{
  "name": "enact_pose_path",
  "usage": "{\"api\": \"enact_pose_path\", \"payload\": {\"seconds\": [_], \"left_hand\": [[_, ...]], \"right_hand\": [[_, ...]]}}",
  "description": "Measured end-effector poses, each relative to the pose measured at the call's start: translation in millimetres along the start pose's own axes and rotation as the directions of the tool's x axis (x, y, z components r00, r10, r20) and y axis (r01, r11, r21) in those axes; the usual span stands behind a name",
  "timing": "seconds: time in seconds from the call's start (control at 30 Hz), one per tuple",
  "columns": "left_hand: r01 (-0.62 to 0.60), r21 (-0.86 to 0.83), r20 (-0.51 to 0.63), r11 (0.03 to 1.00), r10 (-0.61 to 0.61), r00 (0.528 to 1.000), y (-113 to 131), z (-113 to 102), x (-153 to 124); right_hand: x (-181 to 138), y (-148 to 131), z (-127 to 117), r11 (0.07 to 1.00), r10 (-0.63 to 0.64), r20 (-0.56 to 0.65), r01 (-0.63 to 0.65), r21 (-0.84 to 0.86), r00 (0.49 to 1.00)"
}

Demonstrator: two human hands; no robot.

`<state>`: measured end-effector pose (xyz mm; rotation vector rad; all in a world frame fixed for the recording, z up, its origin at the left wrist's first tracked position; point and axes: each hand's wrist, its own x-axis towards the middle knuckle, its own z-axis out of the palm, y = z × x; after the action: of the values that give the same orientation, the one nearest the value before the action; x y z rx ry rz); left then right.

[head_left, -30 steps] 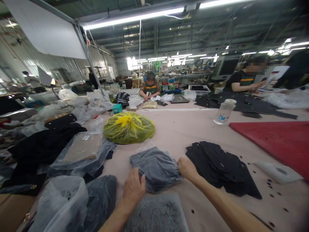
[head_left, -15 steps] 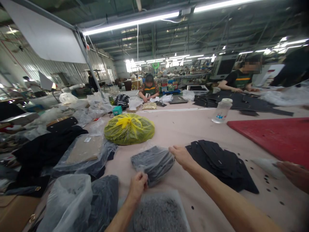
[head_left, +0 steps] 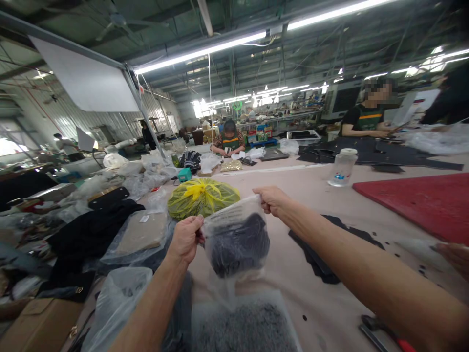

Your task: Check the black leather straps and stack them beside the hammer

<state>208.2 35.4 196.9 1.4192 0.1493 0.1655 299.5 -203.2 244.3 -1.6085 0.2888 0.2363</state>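
A clear plastic bag (head_left: 238, 239) with dark pieces inside hangs between my hands above the table. My left hand (head_left: 186, 237) pinches its upper left corner. At the upper right corner, my right hand (head_left: 273, 199) grips the bag's edge with closed fingers. The dark contents sag toward the bag's lower part. Below it lies a flat, clear-wrapped dark pack (head_left: 249, 322). A yellow plastic bag (head_left: 203, 198), knotted on top, sits just behind my left hand. Partly hidden under my right forearm is a stack of black cut pieces (head_left: 318, 259).
A clear water bottle (head_left: 342, 168) and a red board (head_left: 421, 200) are on the right. Plastic-wrapped beige pieces (head_left: 141, 234) and a brown box (head_left: 44, 318) lie left. Another person's hand (head_left: 456, 256) shows at the right edge. Two people work across the table (head_left: 282, 178).
Both hands have raised the bag off the table and stretched its top edge between them. The bag now hangs upright, its contents lower. The view has tilted slightly, bringing a red-handled tool into sight.
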Motion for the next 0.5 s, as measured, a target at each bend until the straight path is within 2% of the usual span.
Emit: {"api": "enact_pose_path", "payload": {"seconds": [0.1,0.3,0.5], "left_hand": [[0.008,0.003,-0.002,1.0,-0.008,1.0,9,-1,4],[0.011,0.051,-0.094,0.999,-0.006,0.996,26,-4,22],[-0.056,0.087,-0.101,0.995,0.064,0.993,68,3,42]], "right_hand": [[-8,-1,0,1.0,-0.003,0.002,0.003,0.03,1.0],[-18,-13,10,0.998,-0.021,0.024,0.019,0.065,0.999],[-24,-47,16,0.981,-0.16,0.007,0.158,0.11,0.987]]}}
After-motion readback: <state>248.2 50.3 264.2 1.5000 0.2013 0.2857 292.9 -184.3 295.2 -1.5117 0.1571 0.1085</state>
